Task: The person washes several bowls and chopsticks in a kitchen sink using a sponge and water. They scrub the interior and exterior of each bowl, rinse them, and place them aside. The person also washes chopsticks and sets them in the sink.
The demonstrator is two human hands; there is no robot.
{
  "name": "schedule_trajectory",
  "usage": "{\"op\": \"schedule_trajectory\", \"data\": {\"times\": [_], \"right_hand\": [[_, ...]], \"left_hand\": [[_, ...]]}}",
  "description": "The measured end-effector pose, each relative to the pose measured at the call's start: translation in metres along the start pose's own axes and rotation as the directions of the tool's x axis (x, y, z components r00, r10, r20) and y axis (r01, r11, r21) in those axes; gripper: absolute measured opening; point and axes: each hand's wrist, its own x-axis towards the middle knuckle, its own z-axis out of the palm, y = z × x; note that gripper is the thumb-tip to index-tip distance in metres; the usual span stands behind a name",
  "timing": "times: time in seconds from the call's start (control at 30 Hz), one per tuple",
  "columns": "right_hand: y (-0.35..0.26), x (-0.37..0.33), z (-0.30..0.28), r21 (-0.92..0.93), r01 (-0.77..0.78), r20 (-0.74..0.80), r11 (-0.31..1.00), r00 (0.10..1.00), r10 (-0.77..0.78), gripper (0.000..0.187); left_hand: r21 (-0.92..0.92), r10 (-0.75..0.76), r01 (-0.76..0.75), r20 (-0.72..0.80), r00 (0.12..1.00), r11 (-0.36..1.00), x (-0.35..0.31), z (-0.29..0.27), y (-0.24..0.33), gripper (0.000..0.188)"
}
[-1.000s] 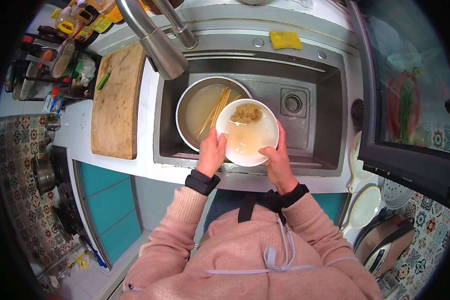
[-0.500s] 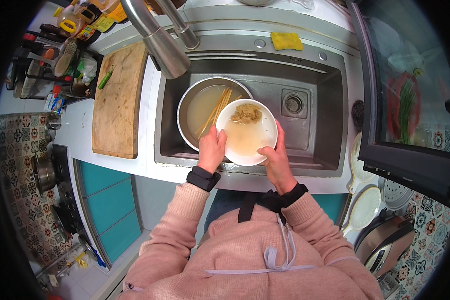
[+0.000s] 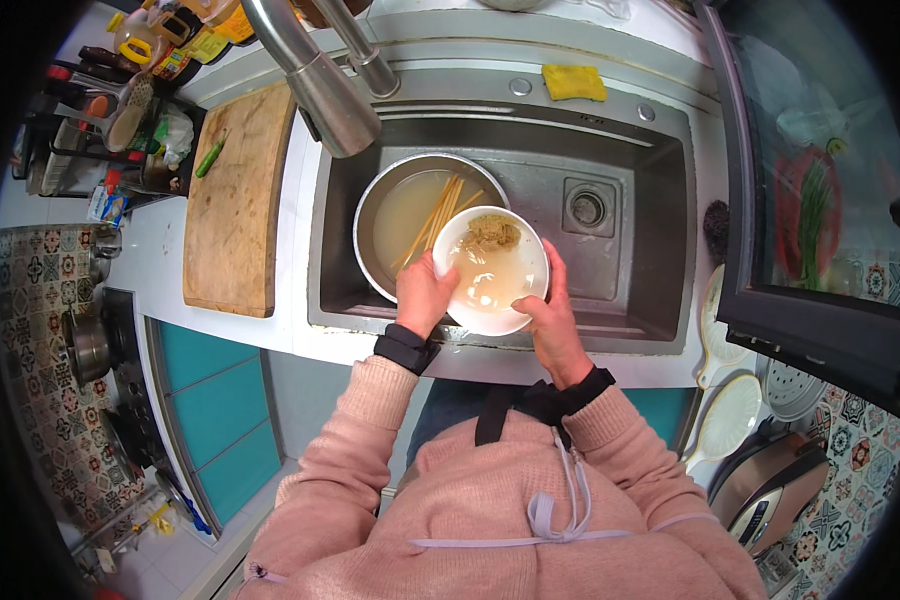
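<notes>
Between my two hands I hold a white bowl (image 3: 520, 322) over the front edge of the sink. My left hand (image 3: 427, 297) grips its left rim, and my right hand (image 3: 552, 318) its right rim with the thumb on the inside. Cloudy liquid (image 3: 485, 285) lies in the bowl, with a brownish, pasty clump (image 3: 493, 233) at its far side. Behind and to the left, a round metal pot (image 3: 362, 235) stands in the sink with murky water and several chopsticks (image 3: 438, 215) leaning in it. The bowl hides part of the pot's right side.
A grey sink (image 3: 530, 140) surrounds the pot, its drain (image 3: 587, 208) at right. The metal faucet (image 3: 332, 100) hangs over the far left. A wooden cutting board (image 3: 235, 220) bears a green pepper (image 3: 210, 158). A yellow sponge (image 3: 574, 83) rests behind; an open window (image 3: 820, 330) juts in at right.
The bowl has tilted slightly in my hands, and the liquid has shifted and shows bright ripples. My hands keep their hold; the pot and chopsticks stay in place.
</notes>
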Motion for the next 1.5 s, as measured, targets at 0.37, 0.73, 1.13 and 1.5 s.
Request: {"op": "schedule_trajectory", "data": {"times": [0.37, 0.73, 1.13, 1.5], "right_hand": [[-0.014, 0.003, -0.006, 0.086, -0.170, 0.016, 0.982, 0.986, 0.169, 0.082], [-0.011, 0.014, -0.011, 0.105, -0.245, 0.056, 0.964, 0.969, 0.241, 0.076], [0.005, 0.019, -0.014, 0.094, -0.200, 0.041, 0.975, 0.980, 0.197, 0.070], [0.002, 0.021, -0.015, 0.118, -0.210, 0.059, 0.971, 0.977, 0.204, 0.061]], "left_hand": [[0.461, 0.056, -0.126, 0.161, 0.985, 0.878, 0.031, -0.024, 0.020, 0.057], [0.345, 0.683, -0.784, 0.387, 0.619, 0.515, 0.027, -0.024, 0.055, 0.034], [0.037, 0.208, -0.308, 0.660, 0.721, 0.951, 0.009, 0.011, 0.038, 0.019], [0.185, 0.674, -0.867, 0.562, 0.480, 0.463, 0.046, 0.019, 0.059, 0.018]]}}
